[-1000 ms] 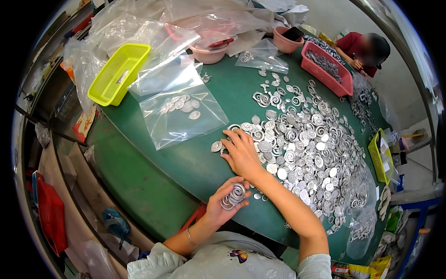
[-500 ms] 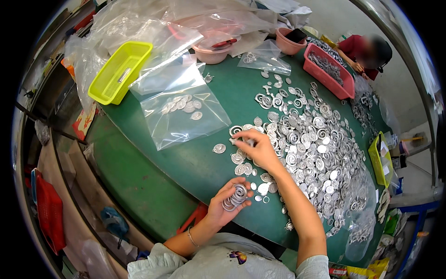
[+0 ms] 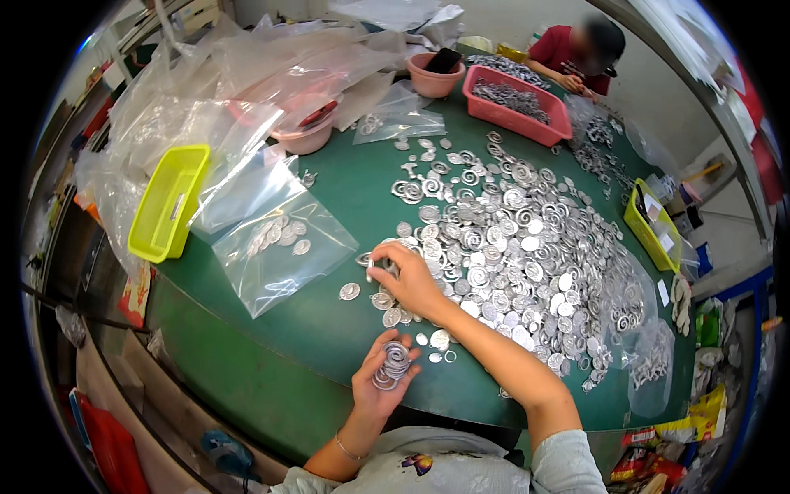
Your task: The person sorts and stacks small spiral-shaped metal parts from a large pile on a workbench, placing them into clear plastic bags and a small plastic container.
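Note:
A stack of silver spiral pendants [image 3: 393,361] rests in my left hand [image 3: 372,392], its fingers curled round them, close to the table's near edge. Over the left fringe of a big pile of silver pendants [image 3: 514,247], my right hand [image 3: 411,284] pinches a small silver pendant [image 3: 371,270] between thumb and fingers; its exact shape is partly hidden. Just left of that hand, a single oval medal [image 3: 350,291] lies flat. Several more medals sit between my two hands. Farther left, a clear plastic bag [image 3: 284,272] lies with several oval medals on or in it.
Yellow-green baskets stand at the left [image 3: 169,206] and right [image 3: 654,226] of the green table [image 3: 288,354]. Pink bowls and a pink basket [image 3: 518,115] of metal parts line the back, beside heaped plastic sheeting [image 3: 222,74]. Another person [image 3: 568,62] works at the far right.
The whole view has shifted, so the table's things appear farther left. My right hand stays at the pile's left fringe, its fingers drawn closer together. My left hand still holds the stack.

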`<act>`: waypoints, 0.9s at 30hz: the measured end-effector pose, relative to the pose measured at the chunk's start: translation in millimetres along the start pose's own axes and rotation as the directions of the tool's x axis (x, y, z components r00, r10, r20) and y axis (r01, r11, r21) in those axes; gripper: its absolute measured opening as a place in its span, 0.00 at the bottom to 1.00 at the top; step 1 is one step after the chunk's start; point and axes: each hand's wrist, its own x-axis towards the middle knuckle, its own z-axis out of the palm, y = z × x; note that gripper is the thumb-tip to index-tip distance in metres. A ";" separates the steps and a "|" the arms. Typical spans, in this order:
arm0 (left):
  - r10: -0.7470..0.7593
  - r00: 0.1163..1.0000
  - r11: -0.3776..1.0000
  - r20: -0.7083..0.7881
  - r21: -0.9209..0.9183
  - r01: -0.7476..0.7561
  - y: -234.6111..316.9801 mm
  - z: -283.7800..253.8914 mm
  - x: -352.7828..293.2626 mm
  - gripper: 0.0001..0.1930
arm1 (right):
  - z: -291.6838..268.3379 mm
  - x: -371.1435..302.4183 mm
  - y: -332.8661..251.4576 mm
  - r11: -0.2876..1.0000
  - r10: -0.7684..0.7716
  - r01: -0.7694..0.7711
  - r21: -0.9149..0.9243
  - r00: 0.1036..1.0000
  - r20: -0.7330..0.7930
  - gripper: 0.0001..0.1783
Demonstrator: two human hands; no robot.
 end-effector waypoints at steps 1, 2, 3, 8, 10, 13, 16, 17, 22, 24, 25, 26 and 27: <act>-0.008 1.000 1.000 -0.002 0.003 0.008 -2.2 1.7 1.1 0.21 | -1.4 -2.9 7.3 0.947 0.190 -0.187 0.261 0.982 0.013 0.07; 0.009 1.000 1.000 0.004 -0.001 -0.009 -3.9 0.2 2.0 0.21 | -10.6 -2.4 0.8 0.813 0.371 -0.378 0.442 0.923 0.106 0.08; 0.018 1.000 1.000 0.016 -0.008 -0.018 -2.6 -1.3 1.9 0.22 | -23.6 1.5 -15.6 0.613 0.511 -0.529 0.586 0.832 0.217 0.09; 0.089 0.996 0.995 -0.027 -0.049 -0.091 0.9 -7.2 0.1 0.21 | -62.4 -17.7 -25.7 -0.326 0.643 -0.343 0.881 0.603 0.472 0.16; 0.098 0.995 0.994 0.031 -0.049 -0.096 1.2 -6.2 -0.2 0.20 | -93.4 -37.4 -47.6 -0.390 0.629 -0.282 0.877 0.613 0.477 0.17; 0.069 0.997 0.997 0.035 -0.039 -0.067 -2.5 -3.4 1.3 0.21 | -137.6 -87.3 -58.6 -0.329 0.692 -0.249 0.911 0.593 0.412 0.17; 0.063 0.998 0.998 0.000 -0.028 -0.063 -4.2 -1.2 1.3 0.22 | -173.8 -143.2 -80.8 -0.304 0.734 -0.158 0.940 0.590 0.336 0.17; 0.058 0.998 0.998 -0.009 -0.024 -0.058 -5.8 0.0 1.5 0.22 | -188.1 -161.0 -95.1 -0.314 0.730 -0.090 0.945 0.613 0.301 0.17; 0.069 0.995 0.997 0.069 0.021 -0.070 -8.6 6.9 -0.9 0.21 | -257.6 -253.8 -149.1 0.330 0.875 0.237 0.914 0.285 -0.391 0.12; 0.075 0.994 0.997 0.077 0.023 -0.077 -7.9 6.6 0.2 0.21 | -293.2 -282.9 -145.3 0.543 0.794 0.204 0.815 0.192 -0.577 0.08; 0.087 0.992 0.995 0.088 0.036 -0.090 -3.8 3.3 0.9 0.21 | -309.4 -282.0 -142.1 0.646 0.751 0.118 0.754 0.078 -0.655 0.06; 0.093 0.991 0.994 0.096 0.044 -0.098 -1.5 0.2 1.7 0.21 | -332.2 -289.4 -133.7 0.685 0.724 0.045 0.727 0.066 -0.687 0.05; 0.111 0.991 0.992 0.070 0.057 -0.115 -0.2 -1.8 2.1 0.21 | -353.2 -298.8 -122.7 0.714 0.693 -0.003 0.700 0.147 -0.706 0.04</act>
